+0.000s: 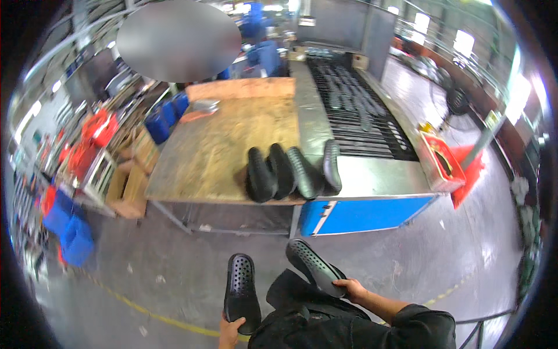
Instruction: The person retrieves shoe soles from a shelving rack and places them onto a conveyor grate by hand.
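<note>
At the far left, blue plastic containers point(75, 239) were near the floor, and to their right stood an open brown cardboard box point(135, 198), just beside a wooden-topped table point(203, 148). The left hand point(229, 330) was grasping a black slip-on shoe with round holes point(238, 299); its thumb was seen, the other fingers were hidden. Four dark shoes point(281, 174) occupied the table's near right corner, the rightmost reaching over the metal edge. Below them, apart from the table, the right hand point(351, 289) was gripping a dark shoe with a grey holed face point(314, 265). Beyond, a black slatted conveyor point(372, 136) carried grey pieces, and a red plastic basket point(437, 174) stood at its right side.
</note>
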`<state>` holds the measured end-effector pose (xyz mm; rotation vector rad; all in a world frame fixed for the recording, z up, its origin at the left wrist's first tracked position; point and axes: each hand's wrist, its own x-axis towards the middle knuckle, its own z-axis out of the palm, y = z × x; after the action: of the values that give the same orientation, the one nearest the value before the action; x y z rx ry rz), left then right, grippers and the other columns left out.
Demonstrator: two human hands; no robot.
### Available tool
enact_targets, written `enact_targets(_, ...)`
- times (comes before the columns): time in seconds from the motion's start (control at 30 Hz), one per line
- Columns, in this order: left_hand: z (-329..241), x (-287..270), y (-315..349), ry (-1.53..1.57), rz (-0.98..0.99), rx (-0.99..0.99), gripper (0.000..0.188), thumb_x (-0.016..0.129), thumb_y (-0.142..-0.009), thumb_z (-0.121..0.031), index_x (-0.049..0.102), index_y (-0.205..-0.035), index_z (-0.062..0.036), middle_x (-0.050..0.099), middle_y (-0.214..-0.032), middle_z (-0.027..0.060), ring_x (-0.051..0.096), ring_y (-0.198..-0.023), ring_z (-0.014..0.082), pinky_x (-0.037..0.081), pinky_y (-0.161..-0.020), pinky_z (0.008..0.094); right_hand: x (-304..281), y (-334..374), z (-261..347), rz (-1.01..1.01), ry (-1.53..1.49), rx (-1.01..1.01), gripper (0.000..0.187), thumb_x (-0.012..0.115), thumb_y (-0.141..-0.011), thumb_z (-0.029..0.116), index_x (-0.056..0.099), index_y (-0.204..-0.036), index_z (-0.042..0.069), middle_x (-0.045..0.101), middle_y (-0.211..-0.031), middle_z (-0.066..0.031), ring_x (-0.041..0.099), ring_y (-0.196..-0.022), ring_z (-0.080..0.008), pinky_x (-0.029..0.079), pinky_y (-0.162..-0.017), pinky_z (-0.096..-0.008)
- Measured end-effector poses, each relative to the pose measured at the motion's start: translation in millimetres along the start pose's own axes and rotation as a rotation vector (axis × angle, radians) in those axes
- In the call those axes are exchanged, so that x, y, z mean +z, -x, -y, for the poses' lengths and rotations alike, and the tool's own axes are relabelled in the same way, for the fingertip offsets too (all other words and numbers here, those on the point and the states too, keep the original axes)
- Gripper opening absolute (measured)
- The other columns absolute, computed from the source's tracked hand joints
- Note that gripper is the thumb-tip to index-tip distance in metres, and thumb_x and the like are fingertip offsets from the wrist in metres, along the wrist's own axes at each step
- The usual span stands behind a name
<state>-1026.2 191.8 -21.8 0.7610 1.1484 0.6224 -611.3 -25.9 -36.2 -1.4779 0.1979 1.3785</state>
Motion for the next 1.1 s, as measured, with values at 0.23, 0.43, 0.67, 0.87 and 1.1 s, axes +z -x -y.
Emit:
enact_targets(0.23, -15.9, 249.9, -75.1, -0.125, 0.426, -0.060, 0.069, 0.076, -0.075, 0.004, 0.052, -0.140, -0.0001, 0.066, -0.127, 0.0112, 0.063, -0.114, 0.0260, 0.050, -0.102, 0.0385, -165.1, 25.2, 8.4, -0.266, -0.541, -0.026, 0.040, 0.076, -0.088, 0.020, 0.067, -0.114, -0.009, 0.074, -0.103, -0.0179, 0.073, -0.085, -0.0300, 0.060, -0.074, -0.0425)
enact_targets(0.43, -0.6, 489.1, -140.5, -0.229, 0.551, 0.083, 0.062, 0.071, -0.082, 0.000, 0.052, -0.141, -0.0004, 0.065, -0.127, 0.0100, 0.062, -0.112, 0.0230, 0.047, -0.102, 0.0375, -277.6, 22.4, 48.8, -0.495, -0.664, -0.132, 0.034, 0.076, -0.086, 0.017, 0.067, -0.109, -0.007, 0.073, -0.096, -0.0160, 0.072, -0.081, -0.0301, 0.060, -0.072, -0.0445)
enact_targets(0.67, 20.2, 678.1, -231.1, -0.988, 0.200, 0.830, 0.078, 0.079, -0.079, -0.016, 0.042, -0.145, 0.0030, 0.043, -0.147, 0.0282, 0.042, -0.138, 0.0447, 0.035, -0.114, 0.0492, -330.3, 6.6, 90.0, -0.595, -0.868, -0.442, 0.034, 0.077, -0.083, 0.014, 0.059, -0.107, -0.002, 0.068, -0.095, -0.0145, 0.069, -0.081, -0.0276, 0.058, -0.076, -0.0418)
enact_targets(0.87, 51.4, 719.3, -291.1, -1.713, 0.212, 1.256, 0.098, 0.086, -0.075, -0.033, 0.035, -0.150, 0.0027, 0.024, -0.162, 0.0283, 0.029, -0.146, 0.0472, 0.026, -0.119, 0.0552, -318.4, 23.5, 169.8, -0.616, -0.908, -0.522, 0.029, 0.073, -0.084, 0.009, 0.060, -0.108, 0.000, 0.068, -0.096, -0.0110, 0.068, -0.083, -0.0249, 0.057, -0.080, -0.0380)
enact_targets(1.1, 52.3, 746.3, -281.5, -1.643, 0.572, 1.016, 0.121, 0.084, -0.071, -0.060, 0.030, -0.152, 0.0099, 0.019, -0.163, 0.0343, 0.016, -0.153, 0.0486, 0.019, -0.123, 0.0580, -339.5, -0.5, 276.9, -0.743, -0.724, -0.525, 0.030, 0.073, -0.083, 0.007, 0.063, -0.111, 0.001, 0.069, -0.096, -0.0059, 0.066, -0.082, -0.0170, 0.053, -0.076, -0.0286)
